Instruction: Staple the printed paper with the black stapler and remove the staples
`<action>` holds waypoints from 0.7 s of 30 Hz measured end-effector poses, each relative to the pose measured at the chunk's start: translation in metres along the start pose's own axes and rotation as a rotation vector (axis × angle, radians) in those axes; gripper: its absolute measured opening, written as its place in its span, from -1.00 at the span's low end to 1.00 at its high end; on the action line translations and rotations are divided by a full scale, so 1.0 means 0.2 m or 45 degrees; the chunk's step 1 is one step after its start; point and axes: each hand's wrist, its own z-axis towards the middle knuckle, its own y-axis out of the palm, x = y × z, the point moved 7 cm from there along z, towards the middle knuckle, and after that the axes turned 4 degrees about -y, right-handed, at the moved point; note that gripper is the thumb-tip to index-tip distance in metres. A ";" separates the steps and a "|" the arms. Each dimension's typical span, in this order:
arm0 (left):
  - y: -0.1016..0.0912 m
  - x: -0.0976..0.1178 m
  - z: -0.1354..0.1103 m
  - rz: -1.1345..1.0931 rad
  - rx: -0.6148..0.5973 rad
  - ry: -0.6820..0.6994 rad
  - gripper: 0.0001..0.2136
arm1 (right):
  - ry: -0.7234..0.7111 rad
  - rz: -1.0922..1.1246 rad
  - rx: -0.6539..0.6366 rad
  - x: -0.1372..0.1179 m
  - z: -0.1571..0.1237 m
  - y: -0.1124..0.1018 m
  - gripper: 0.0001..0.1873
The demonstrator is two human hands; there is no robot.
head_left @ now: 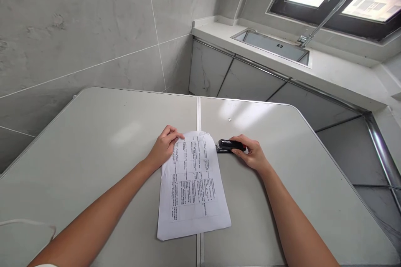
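Observation:
Printed sheets of paper (194, 183) lie on the table in front of me, their text running sideways. At the upper left edge of the paper, my left hand (166, 144) holds it between thumb and fingers. My right hand (249, 150) is wrapped round a black stapler (230, 145), which rests on the table at the paper's upper right edge. The stapler's jaw points left toward the sheets. Whether the paper's edge sits inside the jaw is hard to make out.
The pale folding table (125, 112) has a seam down its middle. A tiny staple-like bit (229, 119) lies beyond the stapler. Behind the table stand a counter (216, 29) with a sink (272, 46) and a curved faucet (338, 2). A grey tiled wall (78, 21) rises at the left.

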 end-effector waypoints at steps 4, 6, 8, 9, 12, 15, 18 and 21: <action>0.02 0.00 0.01 0.048 -0.047 -0.001 -0.72 | 0.036 0.041 -0.006 0.01 0.00 0.01 -0.76; 0.03 0.01 0.00 0.162 -0.060 0.046 -0.70 | 0.040 0.057 -0.008 0.00 0.00 0.03 -0.77; 0.04 0.05 -0.01 0.347 -0.020 0.121 -0.71 | 0.025 0.066 -0.007 -0.01 0.00 0.04 -0.77; 0.06 0.08 -0.02 0.445 -0.004 0.170 -0.71 | 0.007 0.071 -0.006 -0.03 0.00 0.05 -0.76; 0.14 0.18 -0.06 0.625 -0.092 0.336 -0.71 | -0.108 0.062 -0.029 -0.09 0.01 0.09 -0.65; 0.26 0.25 -0.11 0.635 -0.330 0.453 -0.63 | -0.234 -0.011 -0.076 -0.16 0.01 0.14 -0.52; 0.33 0.27 -0.14 0.648 -0.452 0.467 -0.50 | -0.264 -0.101 -0.076 -0.19 0.02 0.18 -0.48; 0.36 0.26 -0.13 0.644 -0.466 0.441 -0.46 | -0.251 -0.178 -0.016 -0.19 0.02 0.20 -0.48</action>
